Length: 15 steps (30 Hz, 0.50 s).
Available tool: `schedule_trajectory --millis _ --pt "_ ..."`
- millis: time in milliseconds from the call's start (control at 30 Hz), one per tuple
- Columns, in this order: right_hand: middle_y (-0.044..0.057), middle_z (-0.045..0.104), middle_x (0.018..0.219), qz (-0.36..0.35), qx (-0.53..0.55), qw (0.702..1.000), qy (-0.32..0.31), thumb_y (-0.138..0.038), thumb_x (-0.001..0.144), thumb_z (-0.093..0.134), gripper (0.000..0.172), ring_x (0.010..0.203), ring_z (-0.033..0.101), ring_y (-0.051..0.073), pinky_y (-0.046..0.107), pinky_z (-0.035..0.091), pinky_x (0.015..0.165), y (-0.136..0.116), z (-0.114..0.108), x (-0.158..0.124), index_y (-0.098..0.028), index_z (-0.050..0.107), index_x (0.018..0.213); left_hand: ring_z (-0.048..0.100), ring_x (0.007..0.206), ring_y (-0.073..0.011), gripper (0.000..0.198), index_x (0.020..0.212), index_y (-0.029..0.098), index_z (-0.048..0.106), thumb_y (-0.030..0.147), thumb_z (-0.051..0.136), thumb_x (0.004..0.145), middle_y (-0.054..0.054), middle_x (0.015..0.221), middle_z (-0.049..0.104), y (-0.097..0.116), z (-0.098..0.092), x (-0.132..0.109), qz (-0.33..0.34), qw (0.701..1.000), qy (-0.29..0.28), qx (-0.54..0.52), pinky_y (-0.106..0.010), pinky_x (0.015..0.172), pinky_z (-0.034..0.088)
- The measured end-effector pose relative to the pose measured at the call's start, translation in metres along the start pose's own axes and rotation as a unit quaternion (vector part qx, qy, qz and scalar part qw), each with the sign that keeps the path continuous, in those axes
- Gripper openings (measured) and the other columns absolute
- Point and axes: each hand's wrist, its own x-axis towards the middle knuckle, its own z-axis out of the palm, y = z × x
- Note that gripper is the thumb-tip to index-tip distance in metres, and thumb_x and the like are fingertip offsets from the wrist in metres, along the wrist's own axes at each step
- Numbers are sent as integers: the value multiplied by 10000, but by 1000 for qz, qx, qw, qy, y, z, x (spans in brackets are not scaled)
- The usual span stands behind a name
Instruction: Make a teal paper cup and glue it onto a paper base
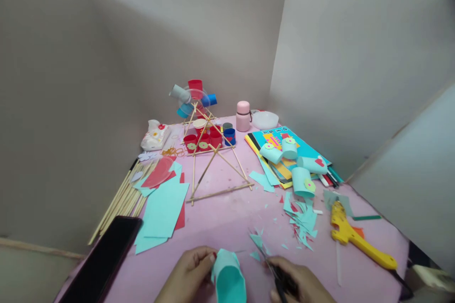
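Observation:
My left hand (192,272) pinches the side of a turquoise paper cup (229,272), whose open end tilts toward me. A small red spot shows at the fingertips, too small to make out. In my right hand (293,277) is a pair of scissors (275,270) with black handles, blades pointing up and left. The blades are apart from the cup. Small turquoise paper scraps (256,240) lie by the blade tips. Farther right is a heap of turquoise and red cuttings (302,218), with decorated turquoise cups (302,181) behind it.
A yellow glue gun (346,232) lies at right, a black phone (103,258) at left. Turquoise paper sheets (163,208) and wooden sticks (119,196) lie beyond the phone. A stick frame (222,194) stands mid-table, before red cups (215,138) and a pink flask (243,117).

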Motion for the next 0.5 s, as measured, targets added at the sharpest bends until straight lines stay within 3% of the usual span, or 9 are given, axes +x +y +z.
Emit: schedule_trajectory --millis 133,233,300,400,500 --pt "127 690 1140 -24 -222 972 68 -259 747 559 504 981 663 275 342 519 830 -7 -2 -1 -170 582 1242 592 740 -225 321 748 153 678 443 553 806 -59 754 675 -6 -7 1 19 995 48 86 -306 716 441" --pt "101 716 1025 -67 -342 929 123 -195 749 530 487 910 692 254 319 563 745 -8 -1 -3 -181 585 1232 575 1007 -298 316 966 182 665 436 543 824 -110 1046 672 -1 -13 -5 39 983 114 141 -378 917 384" --pt "76 714 956 -108 -406 891 171 -144 719 534 514 848 701 235 297 575 678 -5 0 -4 -192 573 1230 510 1134 -294 335 1084 229 627 435 550 832 -98 1174 613 9 -12 -11 87 966 148 191 -375 996 323" --pt "60 712 926 -178 -458 846 205 -113 688 537 552 771 705 208 257 570 604 -2 0 -5 -197 535 1233 529 1116 -242 282 1117 315 625 363 580 842 -47 1155 603 32 2 -16 229 917 111 307 -307 948 378" --pt "56 711 913 -200 -482 822 228 -106 672 531 543 745 702 201 249 564 584 -6 0 -5 -202 523 1206 563 1019 -228 275 1093 298 629 285 620 818 -51 1077 610 52 19 -12 286 885 47 364 -310 873 430"
